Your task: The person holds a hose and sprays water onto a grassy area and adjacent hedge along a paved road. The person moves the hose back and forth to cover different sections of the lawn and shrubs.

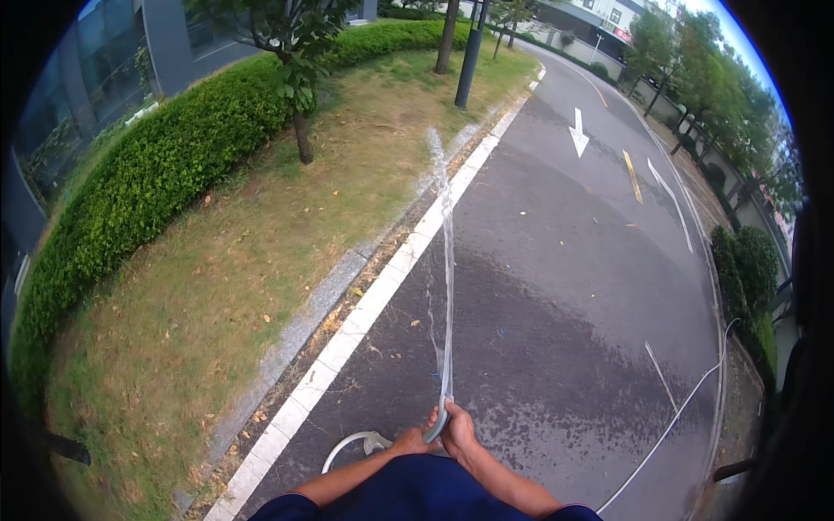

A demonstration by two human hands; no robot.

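Both my hands grip the end of a pale garden hose [436,423] in front of my dark blue shirt. My right hand [458,428] is around the hose near its mouth, thumb close to the opening. Lower and to the left, my left hand [413,441] holds the hose further back. A stream of water [448,280] shoots forward from the mouth and arcs over the white edge line toward the kerb and grass. Left of my left hand, a loop of the hose [345,446] curves down out of sight behind my arm.
Wet asphalt [521,352] lies ahead, with leaves scattered on it. A granite kerb [326,286] borders the lawn [247,260], where a small tree [301,130], a clipped hedge [163,176] and a dark lamp post [470,65] stand. At right, a hose line [671,417] crosses the road.
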